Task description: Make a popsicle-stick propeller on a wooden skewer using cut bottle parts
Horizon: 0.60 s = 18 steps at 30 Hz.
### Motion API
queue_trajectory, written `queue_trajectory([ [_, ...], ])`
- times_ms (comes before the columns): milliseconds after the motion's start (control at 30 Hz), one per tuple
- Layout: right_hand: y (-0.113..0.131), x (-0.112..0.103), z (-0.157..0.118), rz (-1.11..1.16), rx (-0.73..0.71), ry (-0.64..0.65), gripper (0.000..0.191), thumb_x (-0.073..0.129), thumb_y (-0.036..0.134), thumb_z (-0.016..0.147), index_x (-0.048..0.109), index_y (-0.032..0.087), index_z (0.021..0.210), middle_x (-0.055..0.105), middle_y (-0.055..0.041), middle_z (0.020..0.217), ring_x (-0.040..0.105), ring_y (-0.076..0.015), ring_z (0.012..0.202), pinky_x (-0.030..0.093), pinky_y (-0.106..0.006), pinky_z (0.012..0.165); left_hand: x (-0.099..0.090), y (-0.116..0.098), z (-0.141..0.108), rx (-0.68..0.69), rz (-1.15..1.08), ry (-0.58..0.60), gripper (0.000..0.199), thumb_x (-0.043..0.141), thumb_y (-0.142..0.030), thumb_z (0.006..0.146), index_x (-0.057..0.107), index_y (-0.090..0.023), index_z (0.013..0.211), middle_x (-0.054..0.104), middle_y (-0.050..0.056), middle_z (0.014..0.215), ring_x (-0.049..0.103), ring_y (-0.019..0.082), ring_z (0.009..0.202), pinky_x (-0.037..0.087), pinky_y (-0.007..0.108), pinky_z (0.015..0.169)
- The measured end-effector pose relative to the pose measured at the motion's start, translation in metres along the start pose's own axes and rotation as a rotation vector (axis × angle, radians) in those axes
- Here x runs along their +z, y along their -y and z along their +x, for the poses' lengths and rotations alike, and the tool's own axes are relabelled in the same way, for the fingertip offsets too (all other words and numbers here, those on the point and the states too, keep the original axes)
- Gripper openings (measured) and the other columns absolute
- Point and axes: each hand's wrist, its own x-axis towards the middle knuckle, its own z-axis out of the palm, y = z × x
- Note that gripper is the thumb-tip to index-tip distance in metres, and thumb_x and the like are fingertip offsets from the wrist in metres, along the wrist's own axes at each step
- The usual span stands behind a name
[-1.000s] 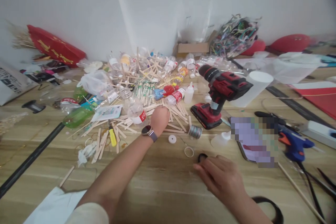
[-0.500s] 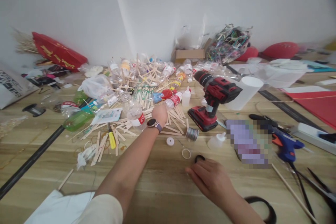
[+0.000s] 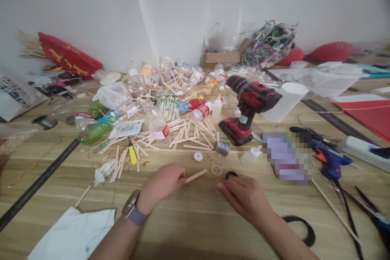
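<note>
My left hand (image 3: 167, 180), with a watch (image 3: 131, 204) on its wrist, is closed round one end of a flat wooden craft stick (image 3: 196, 176) and holds it low over the table. My right hand (image 3: 248, 193) is closed near the table front, fingers curled down; a black ring-shaped part (image 3: 231, 174) shows at its knuckles, and what lies within the fingers is hidden. Between the hands lies a thin pale ring (image 3: 216, 170). Behind it are a small white disc (image 3: 198, 157) and a spool of thread (image 3: 223, 148). More craft sticks (image 3: 198, 146) lie in a loose pile.
A red cordless drill (image 3: 250, 107) stands behind my right hand, beside a white dropper bottle (image 3: 251, 155). Plastic bottles (image 3: 158, 126) crowd the pile. To the right are a blue glue gun (image 3: 332, 158) and scissors (image 3: 365, 207). A black loop (image 3: 307, 231) lies by my right forearm.
My left hand has drawn back from the pile toward the table front, bringing a craft stick with it. My right hand has hardly moved. The view has shifted slightly.
</note>
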Motion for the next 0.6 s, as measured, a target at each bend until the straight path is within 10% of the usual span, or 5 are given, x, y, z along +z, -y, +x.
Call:
queue_trajectory([
  [267,0.001,0.000,0.001,-0.014,-0.013,-0.003,0.047,0.037,0.026,0.103,0.050,0.020,0.058,0.053,0.0017,0.049,0.044,-0.0105,0.044,0.026,-0.028,0.051,-0.021,-0.017,0.082,-0.114,0.072,-0.157,0.030,0.059,-0.034,0.093,0.060,-0.019,0.120,0.061,0.010,0.123,0.063,0.022,0.103,0.054,0.041,0.087],
  [600,0.005,0.000,-0.001,-0.013,-0.014,0.059,0.046,0.035,0.026,0.103,0.054,0.020,0.061,0.054,0.0017,0.051,0.046,-0.0112,0.047,0.026,-0.030,0.053,-0.042,-0.020,0.190,-0.302,0.098,-0.301,0.036,0.060,-0.034,0.092,0.057,-0.016,0.124,0.060,0.011,0.124,0.062,0.024,0.105,0.054,0.044,0.087],
])
